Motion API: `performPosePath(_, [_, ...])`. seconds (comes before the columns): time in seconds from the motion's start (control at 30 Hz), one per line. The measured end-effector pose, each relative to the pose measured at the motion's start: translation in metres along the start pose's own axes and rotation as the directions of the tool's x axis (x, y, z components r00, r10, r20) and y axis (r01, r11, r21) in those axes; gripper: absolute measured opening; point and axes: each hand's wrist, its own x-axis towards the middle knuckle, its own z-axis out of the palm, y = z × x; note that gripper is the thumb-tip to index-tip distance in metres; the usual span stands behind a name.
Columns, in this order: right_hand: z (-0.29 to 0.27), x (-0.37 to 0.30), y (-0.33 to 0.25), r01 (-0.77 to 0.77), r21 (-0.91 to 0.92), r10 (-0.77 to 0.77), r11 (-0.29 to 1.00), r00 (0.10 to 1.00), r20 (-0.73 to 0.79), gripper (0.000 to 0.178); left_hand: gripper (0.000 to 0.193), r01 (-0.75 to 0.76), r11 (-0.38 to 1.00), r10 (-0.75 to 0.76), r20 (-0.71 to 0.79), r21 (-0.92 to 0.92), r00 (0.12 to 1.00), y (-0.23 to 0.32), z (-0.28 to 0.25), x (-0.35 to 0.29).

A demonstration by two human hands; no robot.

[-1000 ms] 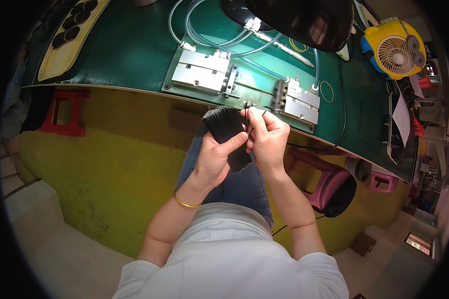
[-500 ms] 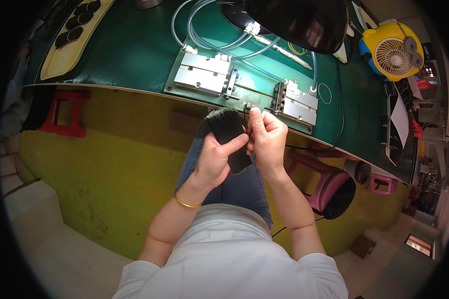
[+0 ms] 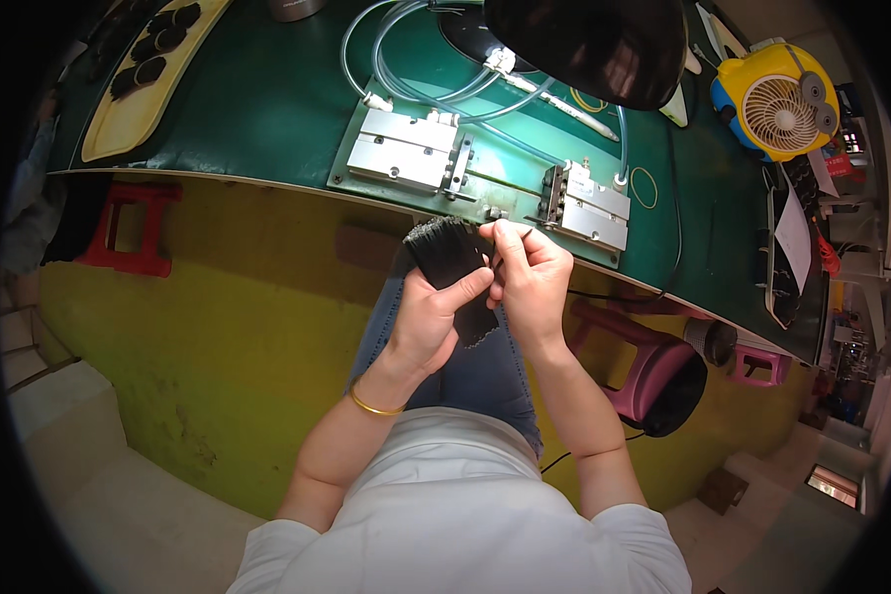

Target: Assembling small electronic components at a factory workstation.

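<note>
- black bundle of thin strands sits upright-ish off the desk, just in front of its front edge and above the jeans
- the left hand wraps round this bundle, thumb pressed across it; if that grip slackens, strands could fan out and slip down to the floor
- the right hand pinches what looks like a thin dark strand between thumb and forefinger, right beside the bundle; a crooked pull might bend it or drag its neighbours along
- the bundle's upper end is near the desk's front edge, between the left metal block and the right metal block; a forward lean could knock it there and leave the ends uneven
- the fingers hide much of the pinched strand, so a kink in it could well go unnoticed
</note>
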Motion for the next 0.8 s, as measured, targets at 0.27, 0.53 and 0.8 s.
performPosePath(0.27, [0.0008, 0.0015, 0.0010, 0.003, 0.009, -0.003, 1.000, 1.000, -0.003, 0.020, 0.015, 0.007, 1.000, -0.007, 0.003, 0.012, 1.000, 0.0006, -0.0009, 0.0014])
performPosePath(0.53, [0.0007, 0.0019, 0.0000, 0.003, 0.005, -0.003, 1.000, 1.000, -0.013, 0.021, 0.015, 0.018, 1.000, -0.018, -0.003, 0.009, 1.000, 0.0003, -0.0010, 0.0021])
performPosePath(0.8, [0.0008, 0.0001, -0.0007, -0.022, -0.013, 0.022, 1.000, 0.999, -0.042, 0.022, 0.011, 0.045, 0.999, -0.045, -0.003, 0.024, 0.999, 0.0058, 0.0017, -0.0006])
